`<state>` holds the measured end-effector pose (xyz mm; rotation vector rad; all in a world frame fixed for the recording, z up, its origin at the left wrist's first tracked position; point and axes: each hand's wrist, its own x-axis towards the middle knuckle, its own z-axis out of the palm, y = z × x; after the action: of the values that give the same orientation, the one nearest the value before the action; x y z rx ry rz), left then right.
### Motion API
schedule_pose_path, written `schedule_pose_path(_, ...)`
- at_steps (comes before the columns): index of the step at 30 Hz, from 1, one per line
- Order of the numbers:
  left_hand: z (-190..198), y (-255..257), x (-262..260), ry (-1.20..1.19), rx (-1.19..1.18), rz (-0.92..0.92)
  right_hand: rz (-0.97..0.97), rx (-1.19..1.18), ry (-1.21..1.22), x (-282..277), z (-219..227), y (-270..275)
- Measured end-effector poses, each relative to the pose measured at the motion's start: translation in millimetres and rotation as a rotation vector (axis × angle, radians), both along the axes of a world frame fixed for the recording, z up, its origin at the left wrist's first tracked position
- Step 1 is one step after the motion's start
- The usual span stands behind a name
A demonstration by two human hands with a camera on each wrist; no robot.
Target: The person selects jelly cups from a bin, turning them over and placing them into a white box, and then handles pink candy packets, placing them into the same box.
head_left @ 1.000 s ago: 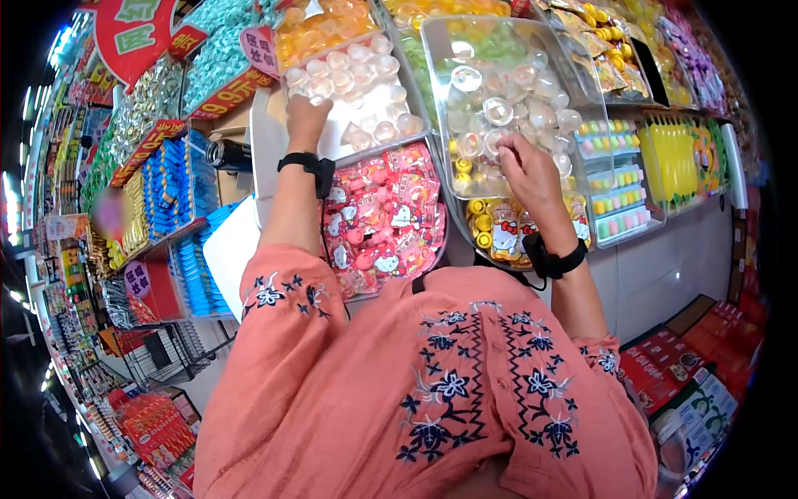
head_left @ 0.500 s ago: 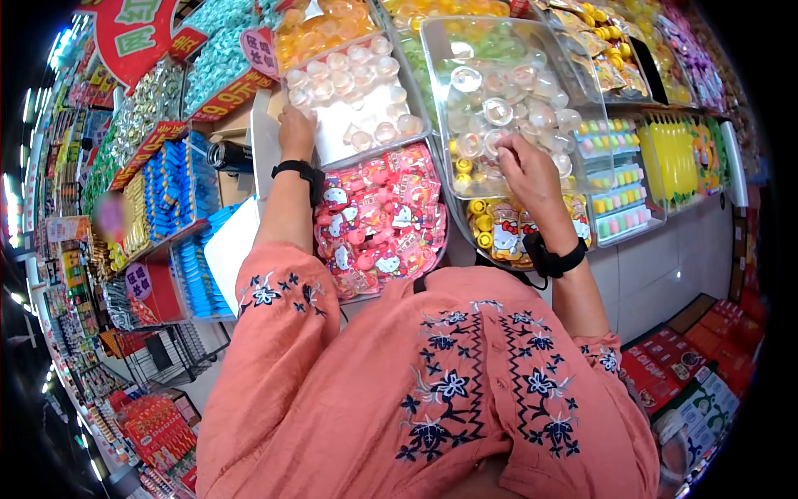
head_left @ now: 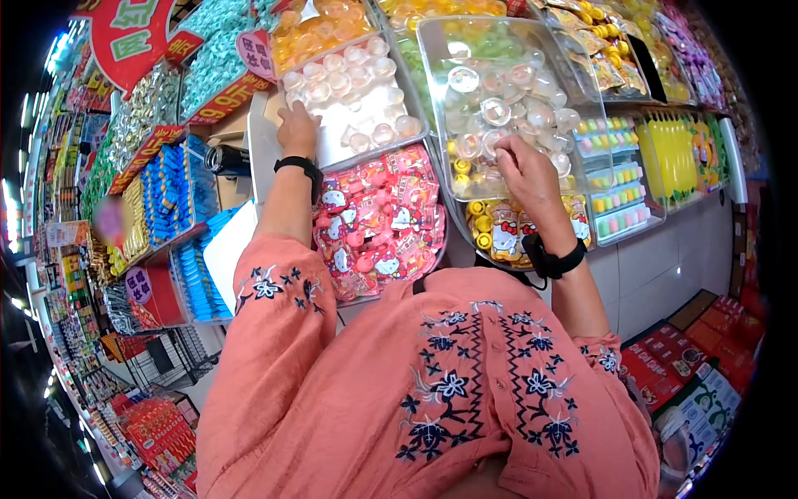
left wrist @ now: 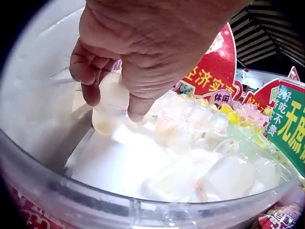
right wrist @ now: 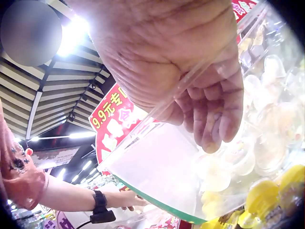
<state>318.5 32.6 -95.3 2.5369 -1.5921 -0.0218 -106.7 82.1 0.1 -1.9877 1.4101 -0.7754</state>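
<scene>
My left hand (head_left: 297, 133) is at the left edge of a clear bin of pale jelly cups. In the left wrist view, its thumb and fingers pinch one jelly cup (left wrist: 110, 109) above the bin's white bottom (left wrist: 114, 164). The cup has a whitish, see-through body. My right hand (head_left: 532, 170) hangs over a second clear bin (head_left: 432, 58) of loose jelly cups (head_left: 532, 108). Its fingers (right wrist: 209, 136) hang loosely curled close to a jelly cup (right wrist: 217, 171), with no cup showing between them.
Pink candy packs (head_left: 382, 216) fill the bin nearest my body. Yellow-lidded packs (head_left: 503, 233) lie below the right bin, and trays of pastel sweets (head_left: 619, 200) stand to its right. A dark bottle (head_left: 226, 158) and blue-wrapped sweets (head_left: 166, 179) are at left.
My left hand drew back from the cups to the bin's left edge, then shifted slightly there with its fingers spreading. The right hand stays almost where it was.
</scene>
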Motion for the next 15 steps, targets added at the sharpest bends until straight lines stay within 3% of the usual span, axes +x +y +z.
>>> schedule_pose_path(15,-16.7,-13.0,7.6,0.018,-0.014,0.121,0.005,-0.006,0.014,-1.1,-0.3,0.1)
